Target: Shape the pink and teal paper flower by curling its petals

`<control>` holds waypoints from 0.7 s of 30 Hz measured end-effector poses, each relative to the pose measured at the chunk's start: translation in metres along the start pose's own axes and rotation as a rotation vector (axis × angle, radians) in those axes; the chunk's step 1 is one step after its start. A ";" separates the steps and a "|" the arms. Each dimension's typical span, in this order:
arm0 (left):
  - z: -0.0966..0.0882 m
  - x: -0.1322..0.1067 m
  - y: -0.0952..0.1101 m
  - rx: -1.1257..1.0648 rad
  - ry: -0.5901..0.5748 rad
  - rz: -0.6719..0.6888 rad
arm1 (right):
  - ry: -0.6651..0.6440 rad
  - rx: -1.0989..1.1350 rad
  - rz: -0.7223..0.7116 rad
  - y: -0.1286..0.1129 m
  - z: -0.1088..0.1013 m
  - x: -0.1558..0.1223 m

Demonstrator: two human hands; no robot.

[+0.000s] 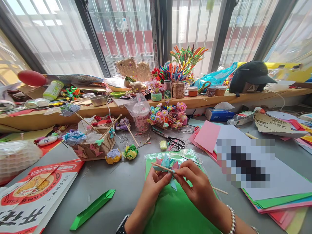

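My left hand [158, 182] is closed round a folded paper flower [166, 161] with light blue and pink petals, above the green sheets. Across the flower lies a thin wooden stick [161, 166]. My right hand [195, 182] pinches this stick against the flower, and its far end comes out below the right hand. The fingers partly hide the flower's lower side and the middle of the stick. Beneath both hands is a clear packet of green paper [175, 208]. Small scissors [198, 160] rest at its upper right corner.
A folded green paper strip [92, 209] lies at left. Black-handled scissors [175, 141] are beyond the packet. A cardboard holder [97, 148] with paper flowers stands left of centre, near a pink cup [141, 122]. Coloured sheets [280, 177] are stacked at right. A cluttered ledge [122, 109] runs behind.
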State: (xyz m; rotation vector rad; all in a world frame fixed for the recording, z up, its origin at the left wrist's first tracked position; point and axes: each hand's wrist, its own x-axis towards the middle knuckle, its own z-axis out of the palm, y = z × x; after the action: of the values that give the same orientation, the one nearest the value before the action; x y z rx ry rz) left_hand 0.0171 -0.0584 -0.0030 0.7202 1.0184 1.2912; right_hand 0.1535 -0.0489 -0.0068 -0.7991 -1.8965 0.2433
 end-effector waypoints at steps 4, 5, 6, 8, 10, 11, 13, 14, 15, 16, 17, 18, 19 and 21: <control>0.001 0.000 0.002 0.025 -0.019 0.063 | -0.023 0.054 0.066 0.000 -0.001 0.001; 0.001 0.000 0.001 0.034 -0.016 0.070 | -0.030 0.065 0.076 0.000 -0.002 0.001; 0.001 0.000 0.001 0.041 -0.015 0.074 | -0.036 0.075 0.085 -0.001 -0.002 0.001; 0.000 0.001 -0.001 0.042 -0.023 0.078 | -0.048 0.091 0.099 -0.001 -0.003 0.001; -0.001 0.002 -0.003 0.028 -0.026 0.077 | -0.047 0.096 0.105 -0.001 -0.004 0.002; -0.001 0.002 -0.003 0.022 -0.024 0.074 | -0.043 0.094 0.105 -0.001 -0.004 0.002; -0.001 0.003 -0.005 0.020 -0.019 0.070 | -0.033 0.085 0.106 -0.001 -0.004 0.003; -0.001 0.003 -0.005 0.025 -0.018 0.068 | -0.026 0.079 0.107 -0.001 -0.004 0.003; -0.001 0.003 -0.006 0.030 -0.017 0.069 | -0.017 0.073 0.107 -0.001 -0.004 0.004; -0.002 0.003 -0.006 0.033 -0.017 0.070 | -0.007 0.067 0.104 -0.001 -0.004 0.004; -0.002 0.003 -0.006 0.032 -0.018 0.071 | 0.002 0.060 0.098 -0.002 -0.004 0.004; -0.002 0.003 -0.006 0.031 -0.021 0.071 | 0.012 0.055 0.089 -0.002 -0.004 0.005; -0.002 0.003 -0.006 0.030 -0.026 0.071 | 0.021 0.052 0.080 -0.002 -0.004 0.005; -0.001 0.003 -0.006 0.022 -0.038 0.067 | 0.031 0.048 0.071 -0.003 -0.004 0.005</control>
State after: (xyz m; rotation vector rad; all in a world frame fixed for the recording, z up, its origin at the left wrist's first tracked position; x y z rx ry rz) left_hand 0.0183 -0.0570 -0.0090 0.7987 0.9861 1.3206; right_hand 0.1541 -0.0481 -0.0001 -0.8340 -1.8289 0.3172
